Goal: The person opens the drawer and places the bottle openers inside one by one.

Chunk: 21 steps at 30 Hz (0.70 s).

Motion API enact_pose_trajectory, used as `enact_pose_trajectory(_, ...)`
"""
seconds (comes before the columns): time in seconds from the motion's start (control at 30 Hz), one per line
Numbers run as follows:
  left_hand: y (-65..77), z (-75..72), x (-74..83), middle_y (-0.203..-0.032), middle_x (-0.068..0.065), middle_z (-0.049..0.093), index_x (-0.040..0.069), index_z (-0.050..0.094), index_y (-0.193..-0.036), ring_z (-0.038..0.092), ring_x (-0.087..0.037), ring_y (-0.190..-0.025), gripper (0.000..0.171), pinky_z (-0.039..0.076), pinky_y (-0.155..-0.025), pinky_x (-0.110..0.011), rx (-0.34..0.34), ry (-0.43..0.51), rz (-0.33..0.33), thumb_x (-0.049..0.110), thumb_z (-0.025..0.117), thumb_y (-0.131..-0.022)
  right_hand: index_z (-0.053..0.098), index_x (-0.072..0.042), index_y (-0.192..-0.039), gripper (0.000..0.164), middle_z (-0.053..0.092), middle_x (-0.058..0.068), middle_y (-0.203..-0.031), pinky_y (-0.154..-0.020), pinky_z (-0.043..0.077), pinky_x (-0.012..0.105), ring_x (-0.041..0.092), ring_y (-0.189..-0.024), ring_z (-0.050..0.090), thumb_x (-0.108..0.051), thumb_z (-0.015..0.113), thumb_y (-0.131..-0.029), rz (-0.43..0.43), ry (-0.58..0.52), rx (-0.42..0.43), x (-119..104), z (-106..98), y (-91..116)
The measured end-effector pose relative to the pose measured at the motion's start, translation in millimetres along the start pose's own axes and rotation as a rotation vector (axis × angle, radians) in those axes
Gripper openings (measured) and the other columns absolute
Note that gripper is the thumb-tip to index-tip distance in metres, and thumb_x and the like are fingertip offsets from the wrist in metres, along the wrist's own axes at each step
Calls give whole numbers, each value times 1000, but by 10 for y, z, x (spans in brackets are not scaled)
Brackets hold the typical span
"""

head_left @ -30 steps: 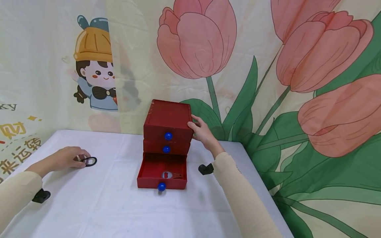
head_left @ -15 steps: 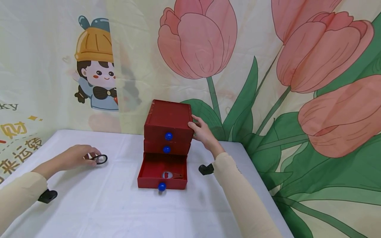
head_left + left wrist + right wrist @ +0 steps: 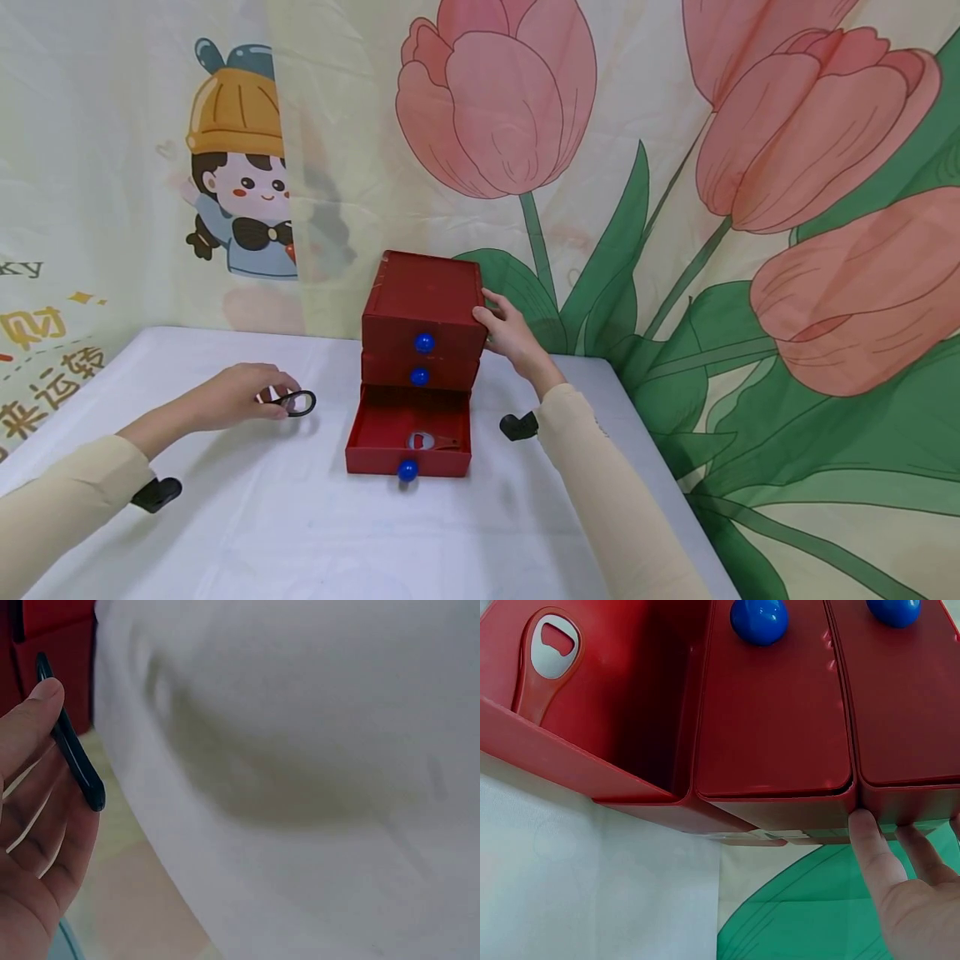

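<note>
My left hand (image 3: 243,396) pinches a black object with an oval ring end (image 3: 301,403), held above the table to the left of a red drawer cabinet (image 3: 431,287). In the left wrist view the black object (image 3: 75,754) appears edge-on as a slim dark bar, with the thumb on one side and fingers behind. My right hand (image 3: 516,337) rests its fingertips against the cabinet's right side. The bottom drawer (image 3: 363,429) is pulled out, and a bottle opener (image 3: 555,649) with a brown handle and metal head lies inside. Both upper drawers, with blue knobs (image 3: 424,343), are closed.
A white cloth covers the table (image 3: 300,517), whose right edge runs beyond the right arm. Behind it hangs a curtain (image 3: 337,167) printed with tulips and a cartoon figure. Black wrist cameras (image 3: 519,427) hang below both sleeves.
My left hand has moved right with the black ring-ended object, closer to the cabinet. My right hand, the cabinet and the open drawer have stayed in place.
</note>
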State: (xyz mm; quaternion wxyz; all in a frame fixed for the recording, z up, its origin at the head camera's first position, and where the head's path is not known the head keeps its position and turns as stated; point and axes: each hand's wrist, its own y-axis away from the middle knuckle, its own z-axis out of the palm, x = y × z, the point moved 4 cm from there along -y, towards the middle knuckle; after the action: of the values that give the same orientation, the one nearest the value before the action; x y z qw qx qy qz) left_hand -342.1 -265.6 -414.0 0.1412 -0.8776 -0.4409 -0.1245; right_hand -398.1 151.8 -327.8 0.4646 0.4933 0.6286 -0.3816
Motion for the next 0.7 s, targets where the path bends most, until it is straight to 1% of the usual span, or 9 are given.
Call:
enact_pose_trajectory(0.17,-106,14,212,-105,8,72,13,77,-124,64,-6,-88,38,59,-77,-29,-22,35,-10,22,88,-89,29,-28,-169,64,42,13,-163,-114,50,54,35,-142,53,-38,54,-111,-7,-6,-5,3,-2,-3)
enact_pose_trajectory(0.3,-194,17,422,-103,9,71,14,77,-125,65,-6,-89,37,59,-76,-27,-31,56,1,19,87,-89,28,-28,-169,64,42,13,-163,-113,50,55,35,-142,53,-38,54,-111,-7,-6,-5,5,-8,-4)
enact_pose_trajectory(0.43,-289,20,625,-103,8,71,13,77,-125,65,-7,-90,38,59,-76,-27,-32,60,27,20,88,-89,28,-29,-169,64,41,13,-163,-113,50,54,35,-142,53,-38,54,-111,-6,-8,-5,6,-10,-5)
enact_pose_trajectory(0.57,-385,42,791,-106,6,72,13,77,-126,66,-8,-92,41,60,-77,-27,-30,49,55,22,89,-88,29,-29,-168,63,42,12,-163,-113,50,54,35,-142,54,-38,55,-111,-1,-10,-4,17,-12,-6)
enact_pose_trajectory(0.7,-479,86,936,-108,1,74,11,77,-125,68,-16,-94,41,62,-77,-27,-24,49,80,20,89,-88,29,-29,-168,64,42,12,-163,-113,50,55,35,-143,53,-38,55,-111,-2,-7,-4,22,-13,-9)
